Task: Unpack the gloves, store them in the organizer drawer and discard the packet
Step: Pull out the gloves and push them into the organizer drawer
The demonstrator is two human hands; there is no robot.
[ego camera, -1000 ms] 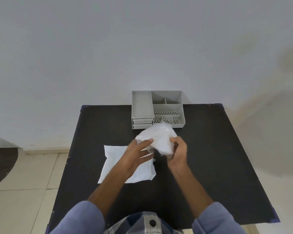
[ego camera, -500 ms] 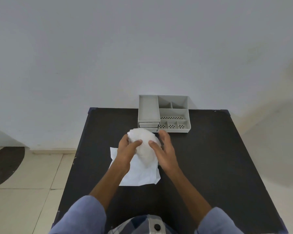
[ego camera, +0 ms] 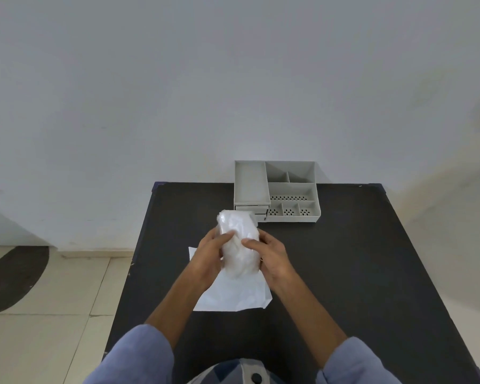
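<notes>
Head view, left to right: tiled floor lies left of the black table; one flat white packet lies on the table's near left part, partly hidden by the hands; the left hand and right hand both clasp one crumpled white bundle of gloves above it; far behind, against the wall, one grey organizer stands, its open compartments bare, its small drawers partly blocked by the bundle.
</notes>
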